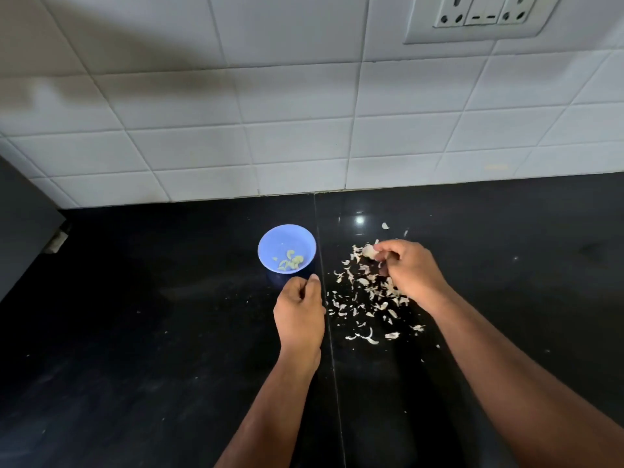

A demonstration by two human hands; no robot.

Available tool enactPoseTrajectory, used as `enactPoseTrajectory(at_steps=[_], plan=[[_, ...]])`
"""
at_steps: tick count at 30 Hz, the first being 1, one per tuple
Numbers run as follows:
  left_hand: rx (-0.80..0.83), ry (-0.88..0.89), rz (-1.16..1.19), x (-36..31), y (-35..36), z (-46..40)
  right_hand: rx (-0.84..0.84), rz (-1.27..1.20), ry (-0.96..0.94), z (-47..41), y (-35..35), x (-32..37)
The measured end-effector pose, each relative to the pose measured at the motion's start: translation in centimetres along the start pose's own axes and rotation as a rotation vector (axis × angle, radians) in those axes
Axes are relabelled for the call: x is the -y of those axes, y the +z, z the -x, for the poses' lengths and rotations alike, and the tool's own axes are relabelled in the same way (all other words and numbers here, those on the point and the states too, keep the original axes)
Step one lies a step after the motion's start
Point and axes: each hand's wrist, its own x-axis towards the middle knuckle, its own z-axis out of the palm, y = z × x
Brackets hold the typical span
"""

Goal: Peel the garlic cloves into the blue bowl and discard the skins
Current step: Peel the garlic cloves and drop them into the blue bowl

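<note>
A small blue bowl [287, 236] stands on the black counter and holds several pale peeled cloves [291, 260]. My left hand [299, 310] hovers just in front of the bowl with its fingers curled inward; whether it holds anything is hidden. To the right, my right hand [410, 271] is over a scatter of white garlic skins [363, 298] and its fingertips pinch a piece of unpeeled garlic [369, 251] at the far end of the pile.
The black stone counter [152, 315] has a seam running front to back between my hands. A white tiled wall [304, 130] with a socket plate [479, 15] stands behind. A dark upright surface [23, 224] borders the left side. One stray skin [385, 226] lies behind the pile.
</note>
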Motion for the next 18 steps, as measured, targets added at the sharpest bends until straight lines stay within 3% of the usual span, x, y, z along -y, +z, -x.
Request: enactPoseTrajectory(at_steps=[3, 5, 10, 14, 18], plan=[[0.032, 0.054, 0.013, 0.0, 1.9, 0.8, 0.011, 0.296, 0.005, 0.0, -3.8, -3.0], [0.046, 0.053, 0.037, 0.0, 3.3, 1.3, 0.063, 0.364, 0.053, 0.2, -5.7, -4.3], [0.072, 0.021, 0.001, 0.9, 6.7, 1.9, 0.305, 0.297, 0.059, 1.0, -6.7, -6.8], [0.163, -0.002, -0.101, 2.3, 8.7, 2.3, 0.198, 0.32, -0.033, 0.9, -5.5, -8.7], [0.232, 0.016, -0.171, 3.1, 10.7, 3.1, 0.195, 0.258, -0.057, 0.3, -5.7, -9.6]])
